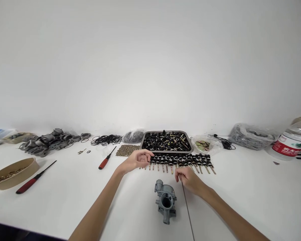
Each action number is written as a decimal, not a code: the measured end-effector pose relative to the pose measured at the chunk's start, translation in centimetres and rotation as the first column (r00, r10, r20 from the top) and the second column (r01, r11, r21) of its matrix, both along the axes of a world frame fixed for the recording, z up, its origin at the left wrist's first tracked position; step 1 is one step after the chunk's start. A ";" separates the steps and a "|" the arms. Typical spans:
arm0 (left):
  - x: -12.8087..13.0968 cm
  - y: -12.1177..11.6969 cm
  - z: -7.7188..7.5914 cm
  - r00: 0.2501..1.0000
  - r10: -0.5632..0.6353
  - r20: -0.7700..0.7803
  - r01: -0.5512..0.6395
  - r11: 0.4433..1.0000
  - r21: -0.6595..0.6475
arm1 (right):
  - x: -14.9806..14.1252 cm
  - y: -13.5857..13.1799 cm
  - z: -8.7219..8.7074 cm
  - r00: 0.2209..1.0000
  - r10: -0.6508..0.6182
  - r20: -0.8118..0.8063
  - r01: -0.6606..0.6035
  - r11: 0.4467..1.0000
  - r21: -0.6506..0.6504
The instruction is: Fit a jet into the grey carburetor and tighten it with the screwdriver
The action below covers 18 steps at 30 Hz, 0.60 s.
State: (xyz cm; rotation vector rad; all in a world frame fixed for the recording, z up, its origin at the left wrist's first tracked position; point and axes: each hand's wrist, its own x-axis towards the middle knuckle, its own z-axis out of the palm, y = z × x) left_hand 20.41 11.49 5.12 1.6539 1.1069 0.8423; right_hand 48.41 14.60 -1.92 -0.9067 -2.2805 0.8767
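Two hands (137,160), one carburetor body (166,201), two screwdrivers (106,158).

A white counter (253,187) carries a grey carburettor (165,201), a row of black-capped pins (183,162), a steel tray (167,141), two red-handled screwdrivers (35,180), a cardboard bowl (13,172), and a bottle (293,139).

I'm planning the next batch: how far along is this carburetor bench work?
Done, it seems: a row of black-capped pins is laid out before the tray. In hand: the left hand touches the row's left end; the right hand rests by one carburetor body. Left: a pile of bodies waits far left, and the tray remains full.
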 end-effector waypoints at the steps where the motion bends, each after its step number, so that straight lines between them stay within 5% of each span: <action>1: -0.6 0.3 -0.5 0.992 0.107 0.067 -0.111 0.992 0.054 | 0.0 0.0 -0.1 1.000 -0.003 0.018 0.003 1.000 0.008; 3: -1.6 0.7 -1.9 0.952 0.278 0.129 -0.296 0.943 0.153 | -0.2 -0.2 -0.4 0.998 -0.006 0.059 0.005 1.000 0.018; 6: -2.7 1.2 -3.8 0.892 0.452 -0.001 -0.429 0.848 0.312 | -0.4 -0.3 -0.9 0.994 0.002 0.105 -0.005 1.000 0.024; 10: -3.0 1.4 -4.8 0.830 0.525 -0.190 -0.369 0.772 0.518 | -0.5 -0.5 -1.1 0.990 0.002 0.141 -0.005 1.000 0.028; 18: -2.3 1.1 -4.9 0.862 0.463 -0.206 -0.266 0.760 0.593 | -0.6 -0.5 -0.6 0.989 -0.014 0.144 0.009 0.999 0.037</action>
